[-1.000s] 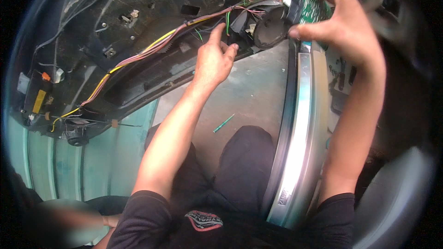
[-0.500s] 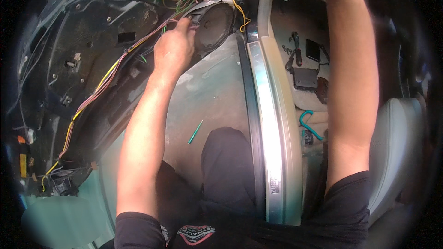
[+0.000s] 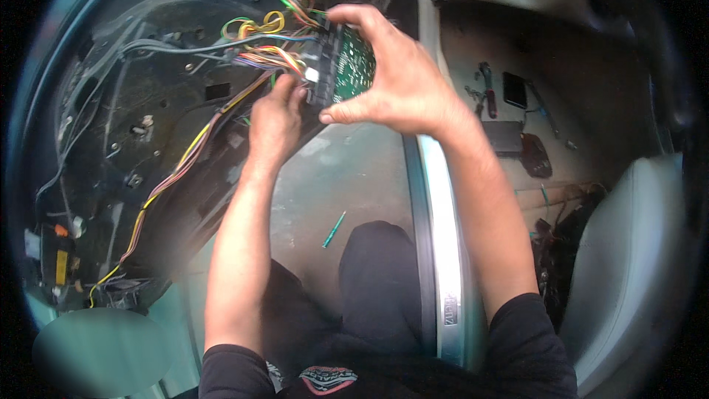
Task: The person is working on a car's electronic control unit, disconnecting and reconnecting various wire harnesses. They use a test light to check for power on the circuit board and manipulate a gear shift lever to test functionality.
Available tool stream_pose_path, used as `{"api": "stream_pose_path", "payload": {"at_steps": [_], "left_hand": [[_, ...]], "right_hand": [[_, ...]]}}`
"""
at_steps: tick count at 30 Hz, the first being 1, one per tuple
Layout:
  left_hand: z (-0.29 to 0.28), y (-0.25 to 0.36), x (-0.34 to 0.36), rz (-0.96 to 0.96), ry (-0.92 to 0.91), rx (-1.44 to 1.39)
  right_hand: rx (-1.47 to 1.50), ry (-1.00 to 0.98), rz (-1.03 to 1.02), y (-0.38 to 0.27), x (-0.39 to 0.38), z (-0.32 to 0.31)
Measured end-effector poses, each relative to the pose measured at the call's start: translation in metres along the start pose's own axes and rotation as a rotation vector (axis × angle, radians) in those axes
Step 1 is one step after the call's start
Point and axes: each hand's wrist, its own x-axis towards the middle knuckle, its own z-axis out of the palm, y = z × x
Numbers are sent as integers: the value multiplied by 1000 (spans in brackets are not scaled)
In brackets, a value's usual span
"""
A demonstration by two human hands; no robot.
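A green circuit board [image 3: 354, 63] with a black connector strip [image 3: 323, 66] along its left edge is held up in front of the open car door. My right hand [image 3: 402, 81] grips it, thumb at the lower edge and fingers at the upper. Bundled coloured wires [image 3: 269, 57] run from the left into the strip, one through a white plug [image 3: 312, 74]. My left hand [image 3: 273, 122] is closed just below these wires, beside the strip's lower end; what its fingertips pinch is hidden.
The stripped black door panel [image 3: 170, 114] fills the left, a yellow-and-brown wire harness [image 3: 190, 151] hanging across it. A green screwdriver [image 3: 334, 230] lies on the ground by my knee. Past the door sill [image 3: 441, 251], tools and a black phone [image 3: 515, 90] rest on the car floor, near a grey seat [image 3: 628, 251].
My right hand has come down and left with the circuit board, which now shows its face. My left hand has shifted slightly down and left, to the wires at the strip. The view has shifted.
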Motion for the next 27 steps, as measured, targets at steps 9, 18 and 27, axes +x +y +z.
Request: {"api": "stream_pose_path", "payload": {"at_steps": [9, 18, 27], "left_hand": [[10, -25, -3, -32, -12, -10], [15, 12, -133, -185, -898, 102], [-51, 173, -35, 458, -1253, -292]], "right_hand": [[8, 199, -73, 25, -36, 57], [-30, 83, -87, 11, -46, 95], [237, 252, -61, -5, -62, 171]]}}
